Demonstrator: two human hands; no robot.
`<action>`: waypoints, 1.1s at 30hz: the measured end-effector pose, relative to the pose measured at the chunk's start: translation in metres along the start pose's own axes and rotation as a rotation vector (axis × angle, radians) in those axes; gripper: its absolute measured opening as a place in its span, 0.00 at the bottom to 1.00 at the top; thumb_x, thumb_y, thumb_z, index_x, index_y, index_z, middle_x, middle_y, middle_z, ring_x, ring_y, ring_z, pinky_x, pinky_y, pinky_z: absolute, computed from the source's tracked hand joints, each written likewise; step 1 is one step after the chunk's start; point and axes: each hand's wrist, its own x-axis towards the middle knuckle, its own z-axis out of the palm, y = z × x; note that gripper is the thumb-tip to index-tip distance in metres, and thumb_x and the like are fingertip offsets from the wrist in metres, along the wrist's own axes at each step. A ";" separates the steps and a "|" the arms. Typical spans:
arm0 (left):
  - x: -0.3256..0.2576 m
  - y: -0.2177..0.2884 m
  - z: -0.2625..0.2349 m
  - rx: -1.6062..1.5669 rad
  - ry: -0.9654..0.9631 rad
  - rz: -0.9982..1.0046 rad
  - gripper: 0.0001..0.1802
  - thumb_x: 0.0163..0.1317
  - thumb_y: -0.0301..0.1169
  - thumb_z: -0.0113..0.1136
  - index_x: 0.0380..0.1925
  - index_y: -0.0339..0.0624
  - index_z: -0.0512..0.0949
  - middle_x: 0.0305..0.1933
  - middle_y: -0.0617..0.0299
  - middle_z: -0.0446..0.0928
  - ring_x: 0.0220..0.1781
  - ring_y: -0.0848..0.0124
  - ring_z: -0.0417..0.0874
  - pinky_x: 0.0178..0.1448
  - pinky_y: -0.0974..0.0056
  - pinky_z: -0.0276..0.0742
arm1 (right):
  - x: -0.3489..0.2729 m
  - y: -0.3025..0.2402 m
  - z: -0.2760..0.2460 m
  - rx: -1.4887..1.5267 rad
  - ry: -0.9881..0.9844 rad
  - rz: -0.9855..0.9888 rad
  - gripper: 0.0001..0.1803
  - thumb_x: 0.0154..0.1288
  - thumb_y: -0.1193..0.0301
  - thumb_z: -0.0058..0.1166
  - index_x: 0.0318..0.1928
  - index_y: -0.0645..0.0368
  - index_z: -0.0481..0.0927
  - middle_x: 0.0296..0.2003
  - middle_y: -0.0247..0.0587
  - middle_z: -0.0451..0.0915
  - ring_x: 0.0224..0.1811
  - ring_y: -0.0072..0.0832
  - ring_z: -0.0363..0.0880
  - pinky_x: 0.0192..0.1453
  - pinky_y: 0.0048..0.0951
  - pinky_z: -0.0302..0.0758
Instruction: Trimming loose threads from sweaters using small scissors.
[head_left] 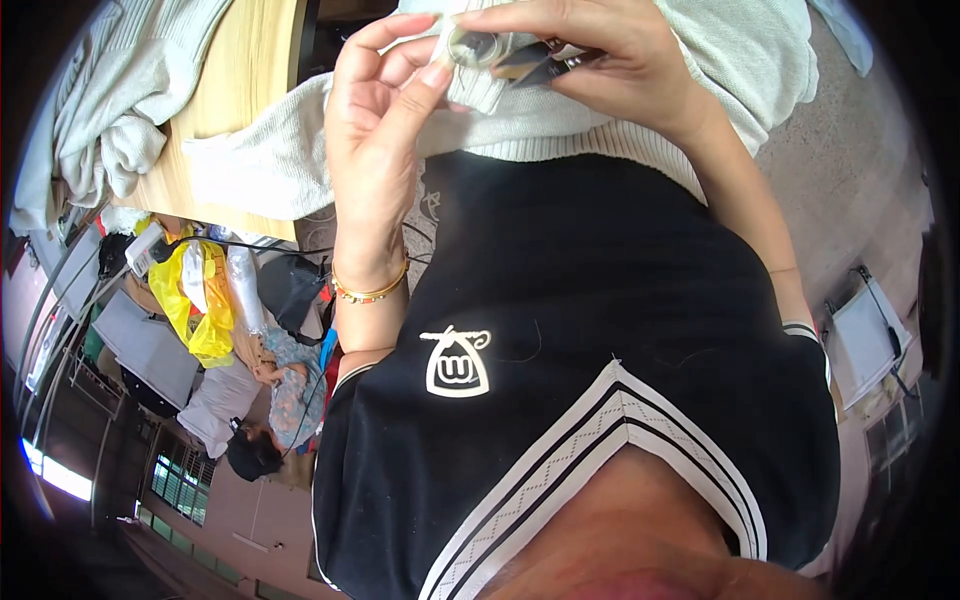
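Cream knit fabric [560,128], with a ribbed edge, is spread across my lap and the table edge. At the top of the view, my left hand [385,105] pinches a small ribbed piece of it between thumb and fingers. A round, pale ring-like thing [474,47] shows there, too blurred to name exactly. My right hand [615,55] is closed around dark-handled thread snips [535,72], whose blades point left toward the ribbed piece. The right index finger reaches over to touch that same piece beside my left fingertips.
A wooden table [235,85] stands at upper left with more cream knitwear [120,130] on it. Below it are a yellow plastic bag [200,310] and dark cables. Another person [275,420] in a patterned top works at far left. A grey-white panel [868,335] stands at right.
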 end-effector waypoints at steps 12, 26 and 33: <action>0.002 -0.021 -0.008 0.621 0.144 0.351 0.13 0.63 0.25 0.67 0.47 0.35 0.78 0.44 0.63 0.80 0.40 0.80 0.80 0.42 0.73 0.76 | -0.004 0.021 0.032 0.279 0.122 0.213 0.14 0.63 0.81 0.60 0.49 0.65 0.85 0.32 0.41 0.84 0.32 0.24 0.81 0.37 0.23 0.75; 0.010 -0.027 -0.017 0.889 0.198 0.433 0.08 0.56 0.25 0.74 0.36 0.38 0.85 0.38 0.63 0.79 0.32 0.78 0.77 0.35 0.73 0.75 | -0.004 0.046 0.039 0.129 0.089 -0.066 0.09 0.64 0.76 0.62 0.44 0.64 0.86 0.34 0.45 0.86 0.35 0.29 0.84 0.40 0.25 0.78; 0.013 -0.028 -0.020 0.788 0.195 0.457 0.06 0.60 0.25 0.70 0.35 0.36 0.84 0.38 0.62 0.79 0.33 0.78 0.79 0.36 0.73 0.76 | -0.005 0.013 0.021 0.029 -0.054 0.206 0.19 0.61 0.75 0.62 0.54 0.62 0.81 0.36 0.46 0.82 0.36 0.35 0.82 0.40 0.29 0.77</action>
